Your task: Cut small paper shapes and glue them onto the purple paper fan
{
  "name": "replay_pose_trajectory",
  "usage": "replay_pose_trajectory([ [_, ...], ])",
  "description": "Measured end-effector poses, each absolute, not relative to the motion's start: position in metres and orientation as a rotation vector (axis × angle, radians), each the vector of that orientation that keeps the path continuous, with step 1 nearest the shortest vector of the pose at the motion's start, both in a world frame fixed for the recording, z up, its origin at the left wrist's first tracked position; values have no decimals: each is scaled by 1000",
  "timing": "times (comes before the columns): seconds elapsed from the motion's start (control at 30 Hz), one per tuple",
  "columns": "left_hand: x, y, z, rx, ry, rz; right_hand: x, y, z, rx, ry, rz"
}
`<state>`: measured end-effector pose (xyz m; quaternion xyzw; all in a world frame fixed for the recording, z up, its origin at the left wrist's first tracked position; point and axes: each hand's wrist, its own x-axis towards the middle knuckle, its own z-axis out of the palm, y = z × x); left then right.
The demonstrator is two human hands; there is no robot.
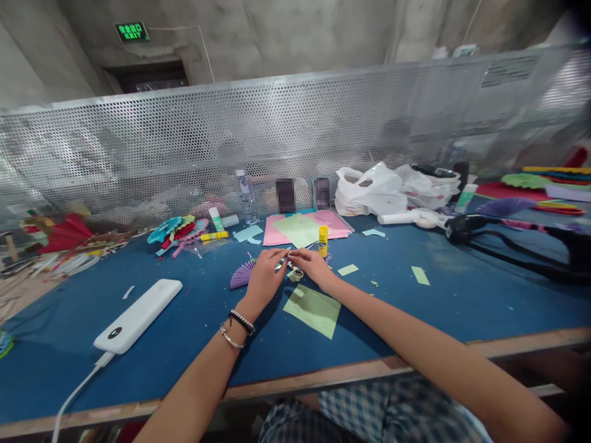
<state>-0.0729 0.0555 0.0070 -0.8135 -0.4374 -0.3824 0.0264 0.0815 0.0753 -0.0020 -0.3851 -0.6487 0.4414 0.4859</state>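
Half hiding a small pale piece point(289, 254) between pinched fingertips of left hand point(268, 271) and right hand point(314, 264), equally near both, with long axis unreadable; right of purple fan point(241, 275), beyond green sheets point(314, 312).

In at the left hand point(269, 271) and the right hand point(311, 261): can't make out the tiny thing point(289, 254) at the meeting point of the two. Can't see all of the purple fan point(241, 275), partly tucked behind the left hand. Out to the edges, getting only part of the black thing with straps point(577, 249) on the right, the white cable point(76, 394) at the bottom, the green thing point(5, 343) on the left. Can't read the power bank's display point(114, 332), too small. By the metal fence point(161, 141), can't identify two dark blocks point(285, 195), blurred over.
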Motion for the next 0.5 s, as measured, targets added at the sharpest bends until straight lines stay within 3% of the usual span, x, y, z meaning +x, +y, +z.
replay_pose_trajectory([
  [0.5,-73,55,7,-2522,-1355,-1169,82,76,-3,-948,-1553,1114],
])
